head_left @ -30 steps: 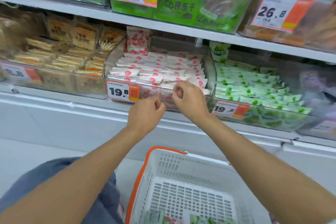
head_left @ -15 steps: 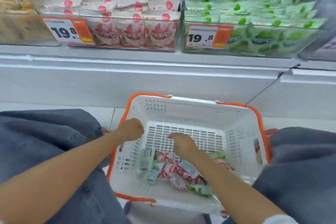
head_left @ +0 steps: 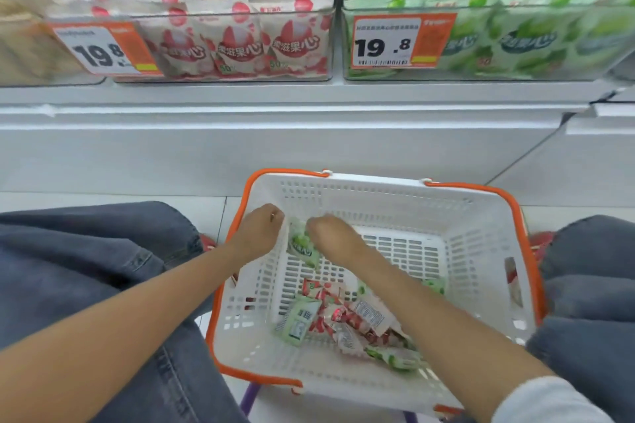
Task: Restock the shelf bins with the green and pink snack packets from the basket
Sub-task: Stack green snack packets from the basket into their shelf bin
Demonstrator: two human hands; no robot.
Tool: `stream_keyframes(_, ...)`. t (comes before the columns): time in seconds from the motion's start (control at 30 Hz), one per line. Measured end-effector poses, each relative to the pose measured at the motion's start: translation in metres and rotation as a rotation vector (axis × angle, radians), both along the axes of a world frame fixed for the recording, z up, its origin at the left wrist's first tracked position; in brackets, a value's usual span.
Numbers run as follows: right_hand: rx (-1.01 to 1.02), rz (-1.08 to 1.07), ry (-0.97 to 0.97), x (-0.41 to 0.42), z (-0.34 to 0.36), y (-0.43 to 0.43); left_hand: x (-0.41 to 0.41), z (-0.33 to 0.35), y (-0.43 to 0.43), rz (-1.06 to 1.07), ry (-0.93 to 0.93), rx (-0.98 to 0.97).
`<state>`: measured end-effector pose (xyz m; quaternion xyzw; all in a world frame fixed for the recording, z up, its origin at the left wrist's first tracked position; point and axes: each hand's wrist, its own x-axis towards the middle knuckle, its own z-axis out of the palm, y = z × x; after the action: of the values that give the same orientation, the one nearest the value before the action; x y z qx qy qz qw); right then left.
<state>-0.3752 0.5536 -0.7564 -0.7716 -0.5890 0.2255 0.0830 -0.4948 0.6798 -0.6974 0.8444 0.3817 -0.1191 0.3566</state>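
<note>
A shelf bin of pink packets [head_left: 223,38] sits upper left. Below, inside a white basket [head_left: 378,196], the left hand [head_left: 261,233], fingers curled, meets a green snack packet [head_left: 303,248]; its grip is unclear. The right hand [head_left: 330,237] pinches that packet. More loose packets [head_left: 343,319] lie beneath. A green-packet bin [head_left: 498,41] sits upper right.
</note>
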Motion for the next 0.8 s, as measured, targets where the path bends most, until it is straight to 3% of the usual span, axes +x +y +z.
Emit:
stream_keyframes(0.2, 0.239, -0.314, 0.186, 0.071, 0.103, -0.016, 0.048, 0.05, -0.026, -0.038, -0.311, -0.174)
stream_keyframes(0.27, 0.353, -0.407, 0.251, 0.08, 0.142, -0.022, 0.066, 0.068, -0.029, -0.017, -0.415, -0.143)
stream_keyframes(0.4, 0.546, -0.722, 0.737, 0.093, 0.201, -0.03, 0.101, 0.119, -0.031, 0.03, -0.594, -0.008)
stream_keyframes(0.5, 0.537, -0.749, 0.93, 0.1, 0.231, -0.032, 0.119, 0.156, -0.03, 0.031, -0.684, 0.069)
stream_keyframes(0.57, 0.607, -0.749, 0.923, 0.108, 0.252, -0.029, 0.128, 0.178, -0.026, 0.017, -0.726, 0.126)
stream_keyframes(0.8, 0.785, -0.881, 0.535, 0.169, 0.322, 0.006, 0.16, 0.243, 0.013, 0.14, -0.726, 0.594)
